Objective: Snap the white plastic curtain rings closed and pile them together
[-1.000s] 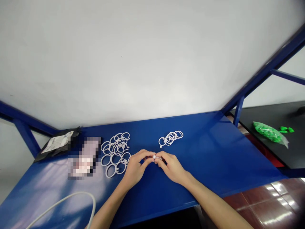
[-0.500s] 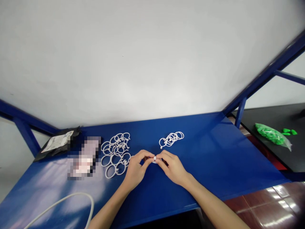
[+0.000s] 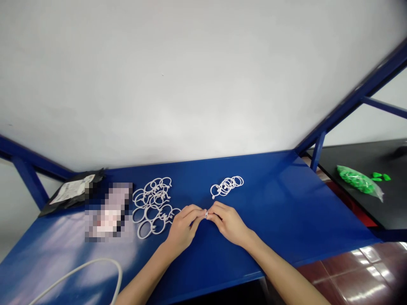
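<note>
Both hands meet near the middle of the blue table [image 3: 286, 195], fingertips almost touching. Between them a small part of a white plastic ring [image 3: 206, 215] shows; the fingers hide most of it. My left hand [image 3: 186, 224] is closed in a pinch on the ring's left side. From the right, my right hand [image 3: 229, 222] pinches it too, thumb against forefinger. Left of my left hand lies a loose cluster of several white rings [image 3: 151, 213], some with small clasp ends sticking out. A smaller row of overlapping white rings [image 3: 227, 185] lies beyond my right hand.
A black plastic parcel [image 3: 71, 192] with a white label lies at the far left beside a pixelated item [image 3: 110, 212]. A white cable [image 3: 95, 260] loops at the front left. On a black table [image 3: 394, 207] at right sits a bag of green pieces [image 3: 359, 182].
The fingers have closed further over the white ring, so less of it shows, and the fingertips have dipped slightly. The whole view has shifted a little; both ring groups lie as before.
</note>
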`<act>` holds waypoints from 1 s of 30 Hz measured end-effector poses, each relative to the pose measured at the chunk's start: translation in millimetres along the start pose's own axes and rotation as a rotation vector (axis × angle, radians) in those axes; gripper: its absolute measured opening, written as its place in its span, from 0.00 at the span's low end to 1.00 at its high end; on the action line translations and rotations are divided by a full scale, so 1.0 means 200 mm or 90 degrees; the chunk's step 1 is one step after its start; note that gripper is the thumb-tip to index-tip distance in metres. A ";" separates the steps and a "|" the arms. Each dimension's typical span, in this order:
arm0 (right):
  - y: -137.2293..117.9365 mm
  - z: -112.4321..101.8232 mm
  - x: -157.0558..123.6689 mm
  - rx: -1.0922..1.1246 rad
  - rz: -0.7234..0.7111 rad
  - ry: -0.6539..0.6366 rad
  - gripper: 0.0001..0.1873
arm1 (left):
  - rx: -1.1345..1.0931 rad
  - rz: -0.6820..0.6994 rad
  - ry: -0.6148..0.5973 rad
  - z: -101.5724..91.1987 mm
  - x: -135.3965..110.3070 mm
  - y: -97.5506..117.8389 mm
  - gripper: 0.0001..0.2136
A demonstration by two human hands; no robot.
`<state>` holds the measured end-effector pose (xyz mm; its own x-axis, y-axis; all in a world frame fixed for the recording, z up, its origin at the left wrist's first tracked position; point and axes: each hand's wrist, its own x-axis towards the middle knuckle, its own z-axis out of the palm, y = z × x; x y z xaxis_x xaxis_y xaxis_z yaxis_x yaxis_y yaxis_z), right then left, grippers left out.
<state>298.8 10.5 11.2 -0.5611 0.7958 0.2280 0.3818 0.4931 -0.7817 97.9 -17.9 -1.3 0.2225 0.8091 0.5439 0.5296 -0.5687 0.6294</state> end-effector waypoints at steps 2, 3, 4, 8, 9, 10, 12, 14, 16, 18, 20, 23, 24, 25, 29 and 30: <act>0.02 0.00 0.00 -0.014 -0.005 -0.009 0.11 | 0.015 0.005 -0.015 0.00 -0.01 -0.01 0.07; 0.03 0.01 0.00 -0.018 -0.010 -0.011 0.10 | 0.017 0.006 -0.018 0.01 -0.01 -0.02 0.07; 0.03 0.01 0.00 -0.021 -0.015 -0.011 0.10 | 0.016 0.007 -0.019 0.01 -0.01 -0.02 0.07; 0.05 0.01 0.00 -0.016 -0.038 -0.006 0.11 | -0.010 0.015 -0.013 0.01 -0.01 -0.02 0.06; 0.05 0.01 -0.01 -0.013 -0.044 -0.004 0.11 | -0.018 0.020 -0.010 0.01 -0.01 -0.01 0.06; 0.05 0.01 -0.01 -0.010 -0.051 0.000 0.11 | -0.027 0.024 -0.007 0.00 -0.01 -0.01 0.05; 0.06 0.01 -0.01 -0.005 -0.068 0.005 0.12 | -0.048 0.032 -0.002 0.00 -0.01 0.00 0.05; 0.06 0.01 -0.01 -0.006 -0.084 0.006 0.12 | -0.064 0.037 -0.001 0.01 -0.01 0.01 0.05; 0.05 0.01 0.00 -0.013 -0.092 0.008 0.13 | -0.056 0.043 -0.006 0.01 0.00 0.00 0.05; 0.05 0.01 0.00 -0.028 -0.088 0.014 0.12 | -0.017 0.061 -0.015 0.00 0.00 -0.01 0.07; 0.05 0.02 0.01 -0.054 -0.077 0.024 0.11 | 0.055 0.088 -0.032 -0.02 0.01 -0.03 0.08; 0.06 0.04 0.02 -0.105 -0.062 0.070 0.09 | 0.228 0.069 -0.037 -0.08 0.04 -0.07 0.09; 0.06 0.04 0.03 -0.127 -0.060 0.098 0.08 | 0.294 0.037 -0.023 -0.11 0.05 -0.08 0.11; 0.07 0.03 0.03 -0.152 -0.063 0.131 0.08 | 0.359 -0.006 -0.002 -0.14 0.06 -0.10 0.13; 0.11 -0.01 0.05 -0.270 -0.067 0.277 0.08 | 0.572 -0.181 0.035 -0.24 0.06 -0.16 0.17; 0.12 -0.02 0.05 -0.297 -0.057 0.298 0.09 | 0.603 -0.209 0.021 -0.25 0.05 -0.17 0.17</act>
<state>305.3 32.3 -1.9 -0.2673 0.7616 0.5904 0.6850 0.5811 -0.4395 41.2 2.9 10.8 -0.0671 0.8923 0.4464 0.9973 0.0458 0.0582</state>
